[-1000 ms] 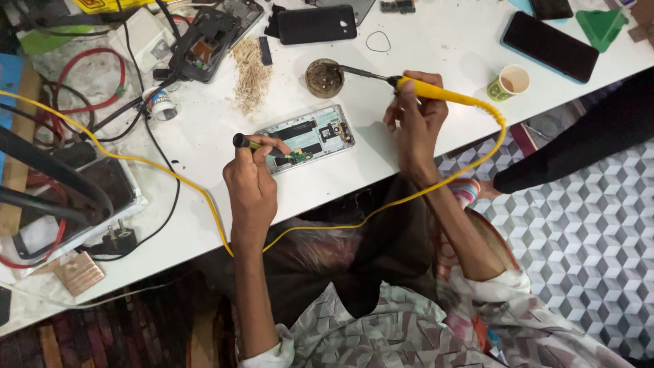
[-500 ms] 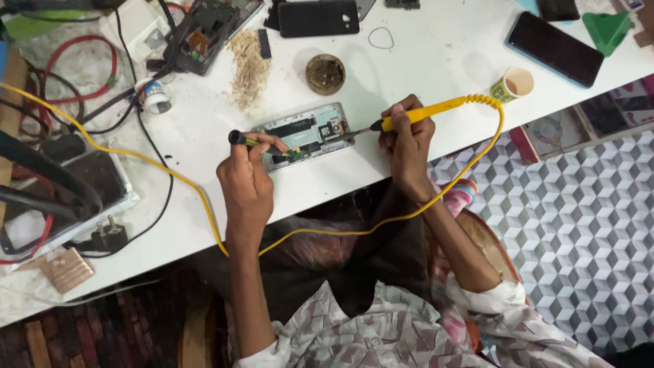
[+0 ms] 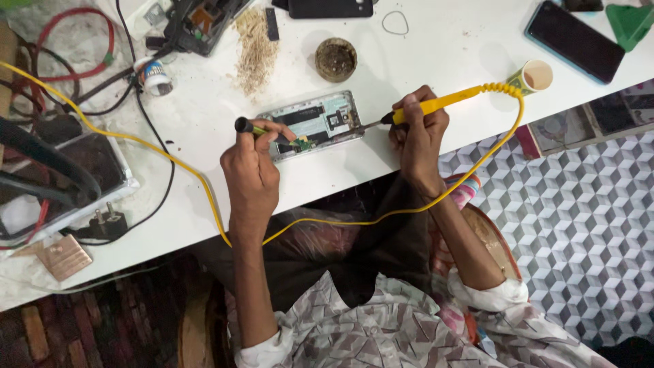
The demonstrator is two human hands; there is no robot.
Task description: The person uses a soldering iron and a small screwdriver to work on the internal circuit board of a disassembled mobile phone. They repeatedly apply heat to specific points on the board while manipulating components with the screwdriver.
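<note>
1. Your right hand [image 3: 417,133] is wrapped around the yellow soldering iron [image 3: 446,102], its tip touching the right edge of the opened phone [image 3: 315,123], which lies flat on the white table [image 3: 436,61].
2. Your left hand [image 3: 251,163] pinches a dark-handled tool [image 3: 255,129] over the small green board [image 3: 304,144] at the phone's lower edge.
3. The phone looks light, stiff and likely fragile inside; steady it by the metal frame.
4. Grip the iron by its handle only, and mind the springy yellow cord [image 3: 504,129].
</note>
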